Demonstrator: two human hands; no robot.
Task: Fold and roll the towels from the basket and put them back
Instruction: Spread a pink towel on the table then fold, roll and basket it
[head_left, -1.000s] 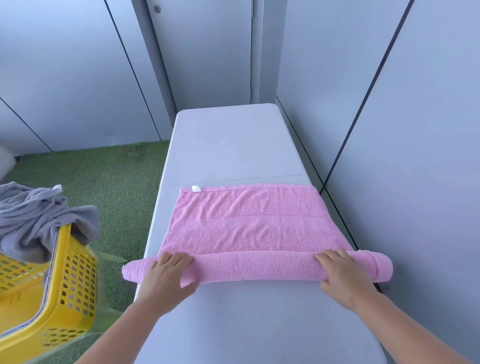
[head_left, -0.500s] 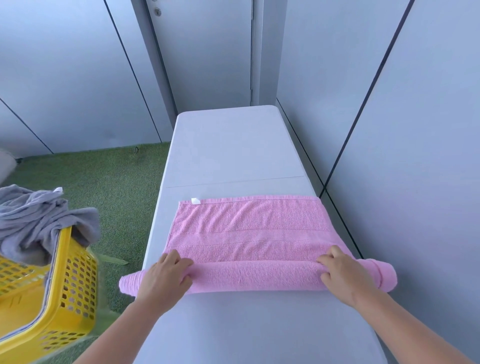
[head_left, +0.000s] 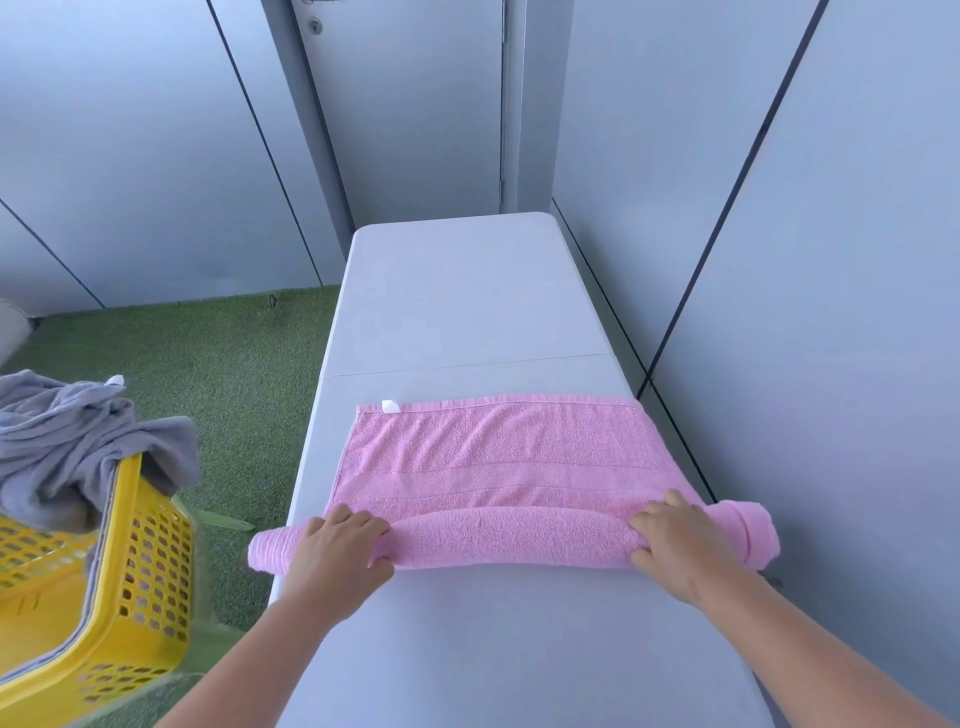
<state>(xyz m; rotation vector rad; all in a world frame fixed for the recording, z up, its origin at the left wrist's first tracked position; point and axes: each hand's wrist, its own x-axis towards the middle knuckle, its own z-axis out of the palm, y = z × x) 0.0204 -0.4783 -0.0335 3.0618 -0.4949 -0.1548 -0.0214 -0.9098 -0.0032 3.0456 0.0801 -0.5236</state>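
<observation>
Pink towel (head_left: 493, 457) lying across near half of desk (head_left: 467, 312); near part rolled into tube, far part lying flat. Roll ends overhanging desk edges left and right. Left hand (head_left: 337, 545) gripping roll near left end, fingers curling over top, thumb at near side. Right hand (head_left: 675, 540) gripping roll near right end likewise. White tag (head_left: 390, 406) sticking out at towel's far left corner, writing too small to read. Yellow basket (head_left: 150, 571) standing left of desk on green turf (head_left: 208, 364), grey towel (head_left: 67, 441) draping over its rim.
</observation>
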